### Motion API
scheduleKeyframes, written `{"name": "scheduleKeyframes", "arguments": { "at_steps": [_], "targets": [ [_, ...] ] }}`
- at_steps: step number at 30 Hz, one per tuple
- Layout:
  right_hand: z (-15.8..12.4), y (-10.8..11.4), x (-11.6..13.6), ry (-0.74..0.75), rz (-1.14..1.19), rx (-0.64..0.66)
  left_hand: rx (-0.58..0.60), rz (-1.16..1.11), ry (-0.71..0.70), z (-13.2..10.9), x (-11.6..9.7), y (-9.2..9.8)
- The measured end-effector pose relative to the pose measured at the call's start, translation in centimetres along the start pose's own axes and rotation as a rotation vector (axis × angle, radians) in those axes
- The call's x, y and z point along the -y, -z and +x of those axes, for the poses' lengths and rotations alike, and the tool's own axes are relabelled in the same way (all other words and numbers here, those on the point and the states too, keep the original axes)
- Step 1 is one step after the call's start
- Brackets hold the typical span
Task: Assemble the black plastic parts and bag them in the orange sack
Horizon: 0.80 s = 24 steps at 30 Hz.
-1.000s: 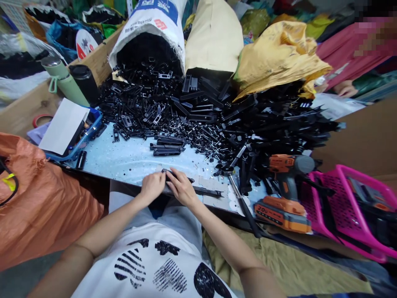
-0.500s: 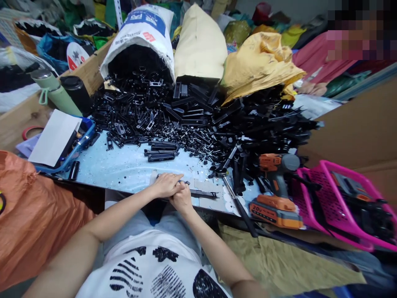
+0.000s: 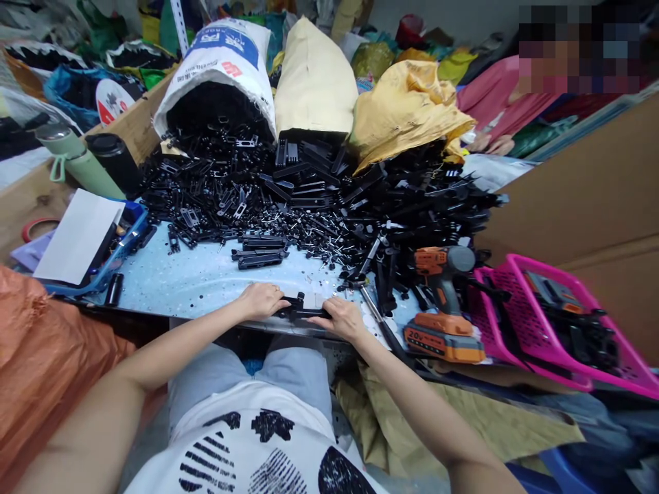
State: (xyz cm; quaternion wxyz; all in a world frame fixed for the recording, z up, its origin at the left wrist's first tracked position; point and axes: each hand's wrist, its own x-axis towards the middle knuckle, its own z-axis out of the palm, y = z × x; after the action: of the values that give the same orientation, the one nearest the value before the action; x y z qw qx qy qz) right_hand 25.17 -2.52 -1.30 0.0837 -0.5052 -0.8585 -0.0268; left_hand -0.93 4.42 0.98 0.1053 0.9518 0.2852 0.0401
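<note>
A long black plastic part [image 3: 303, 313] with a small knob standing up near its middle is stretched between my two hands at the table's front edge. My left hand [image 3: 263, 302] grips its left end, fingers closed. Around its right end my right hand [image 3: 344, 318] is closed too. Beneath lies a grey board [image 3: 313, 300], partly covered by the part and my hands. Beyond my hands, several similar black assemblies [image 3: 260, 252] lie side by side on the light blue tabletop [image 3: 206, 274]. The exact kind of the held part cannot be made out.
Heaped black parts [image 3: 319, 199] and small screws spill from a white sack [image 3: 216, 68] and others behind. To the right stand an orange cordless drill [image 3: 445, 309] and pink baskets [image 3: 556, 322]. A blue tray [image 3: 103, 274] sits left. A co-worker's pink sleeve [image 3: 489, 96] shows at back right.
My hands, together over the board before, are now apart, each on one end of the black part. My right hand moved right. The whole view shifted slightly.
</note>
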Motion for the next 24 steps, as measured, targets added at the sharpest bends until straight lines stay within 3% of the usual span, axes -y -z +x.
{"name": "scheduleKeyframes", "arguments": {
  "at_steps": [3, 5, 8, 10, 12, 16, 21, 22, 24],
  "targets": [
    [0.4, 1.3, 0.6, 0.043, 0.117, 0.057, -0.011, -0.095, 0.036, -0.6, 0.4, 0.9],
    [0.8, 2.2, 1.3, 0.042, 0.137, 0.116, -0.005, -0.065, 0.143, -0.8, 0.2, 1.1],
    [1.6, 3.4, 2.5, -0.033, 0.057, 0.241, 0.015, 0.024, 0.344, -0.6, -0.5, 1.0],
    [2.4, 4.0, 3.5, -0.113, -0.017, 0.291, 0.018, 0.053, 0.394, -0.3, -1.0, 0.9],
    [3.3, 4.3, 4.5, -0.130, -0.063, 0.245, 0.004, 0.066, 0.400, -0.3, -1.5, 1.1],
    [5.2, 4.4, 5.7, 0.050, -0.040, 0.121, -0.025, 0.077, 0.398, -0.7, -2.1, 1.8],
    [6.2, 4.7, 4.6, 0.169, 0.040, 0.097, -0.134, 0.093, 0.424, -1.2, -1.5, 1.1],
    [5.7, 4.7, 3.8, 0.157, 0.041, 0.074, -0.170, 0.111, 0.439, -1.2, -1.2, 0.6],
    [3.7, 4.6, 1.9, -0.051, -0.014, 0.018, -0.216, 0.148, 0.478, -1.2, -0.6, -0.5]
  ]
}}
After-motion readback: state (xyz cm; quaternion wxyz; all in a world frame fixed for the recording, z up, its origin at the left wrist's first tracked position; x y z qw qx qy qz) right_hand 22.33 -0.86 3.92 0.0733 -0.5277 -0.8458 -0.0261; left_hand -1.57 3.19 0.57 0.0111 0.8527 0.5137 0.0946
